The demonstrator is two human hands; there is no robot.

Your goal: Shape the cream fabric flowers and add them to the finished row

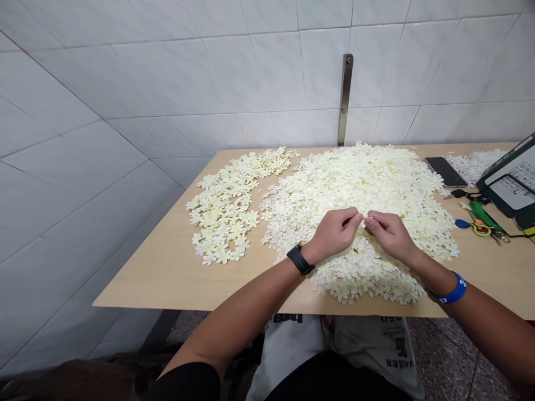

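Note:
A large heap of white artificial flowers with pale yellow centres covers the middle of the table. Over its near half, my left hand and my right hand meet, fingertips almost touching. Both are closed in a pinch, thumbs against curled forefingers. A tiny yellowish bit shows between the fingertips, too small and covered to name. To the left lies a smaller curved band of the same flowers, spread more thinly.
On the right of the wooden table are a black phone, a pile of small white pieces, keys with a green holder and a dark green box. A tiled wall with a metal strip stands behind.

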